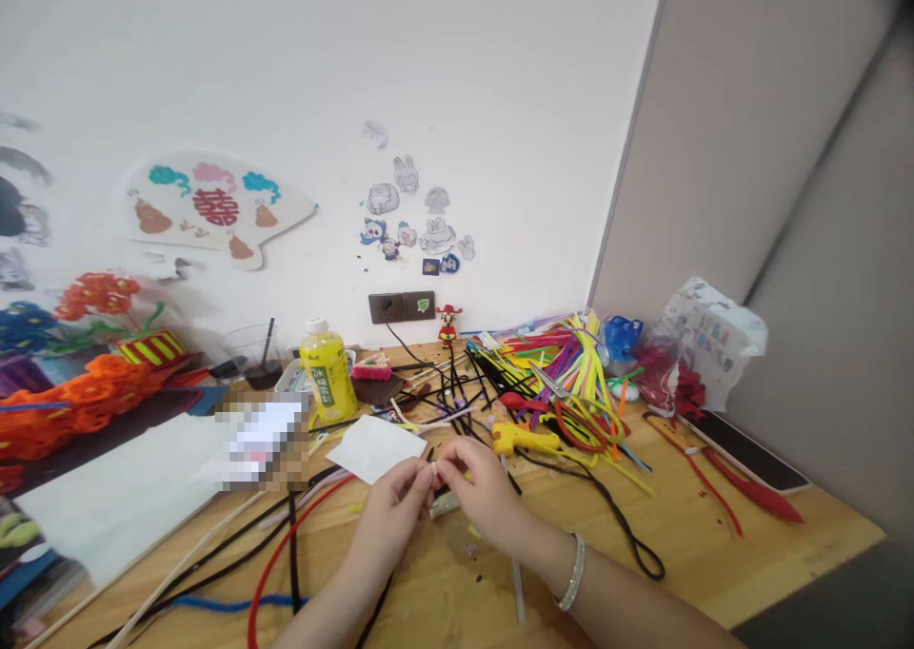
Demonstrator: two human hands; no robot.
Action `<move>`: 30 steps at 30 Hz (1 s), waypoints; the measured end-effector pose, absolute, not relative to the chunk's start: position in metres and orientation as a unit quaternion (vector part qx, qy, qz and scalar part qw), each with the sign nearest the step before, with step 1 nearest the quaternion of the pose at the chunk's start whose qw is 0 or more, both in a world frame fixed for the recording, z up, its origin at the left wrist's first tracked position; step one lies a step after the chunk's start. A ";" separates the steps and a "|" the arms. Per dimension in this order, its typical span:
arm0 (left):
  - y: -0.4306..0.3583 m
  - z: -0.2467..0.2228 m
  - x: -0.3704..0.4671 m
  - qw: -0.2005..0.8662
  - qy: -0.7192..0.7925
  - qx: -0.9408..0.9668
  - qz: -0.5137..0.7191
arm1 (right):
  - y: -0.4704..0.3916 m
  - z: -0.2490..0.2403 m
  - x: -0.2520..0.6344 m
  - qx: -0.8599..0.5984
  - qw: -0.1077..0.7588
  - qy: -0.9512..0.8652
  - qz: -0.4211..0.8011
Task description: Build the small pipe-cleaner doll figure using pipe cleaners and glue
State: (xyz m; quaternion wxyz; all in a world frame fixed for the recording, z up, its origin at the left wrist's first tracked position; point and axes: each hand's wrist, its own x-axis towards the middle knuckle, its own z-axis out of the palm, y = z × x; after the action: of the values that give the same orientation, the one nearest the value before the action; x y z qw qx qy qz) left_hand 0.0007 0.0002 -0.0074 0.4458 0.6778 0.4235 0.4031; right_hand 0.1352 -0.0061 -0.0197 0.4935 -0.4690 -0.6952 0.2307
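Note:
My left hand (396, 506) and my right hand (482, 492) meet above the middle of the wooden table, fingertips pinched together. Between them is a small whitish piece (433, 469), mostly covered by the fingers; its kind cannot be made out. Just below the fingers lies a short, pale cylindrical thing (444, 504), partly hidden by my hands. Behind my left hand is a sheet of white paper (378, 444). A yellow glue gun (525, 438) rests just beyond my right hand. Near my right wrist, a translucent stick (518, 592) lies on the table.
Colourful pipe cleaners (586, 354) and scissors (549, 383) are heaped at the back right. A yellow-labelled bottle (328, 373) stands back left, near orange fuzzy flowers (107, 392). A looped black cord (621, 506) and red-handled tool (749, 485) lie right. Black, red and blue strips (243, 603) cross the left front.

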 end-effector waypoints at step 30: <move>0.004 0.006 -0.013 0.247 0.461 0.749 0.407 | 0.002 -0.020 0.150 -0.415 0.494 -0.694 0.320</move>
State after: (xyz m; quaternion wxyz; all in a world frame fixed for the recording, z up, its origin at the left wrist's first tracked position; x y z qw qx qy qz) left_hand -0.0133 0.0037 0.0064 0.2472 0.7488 0.4607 0.4073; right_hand 0.1496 0.0021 -0.0196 0.4944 -0.4147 -0.6936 0.3201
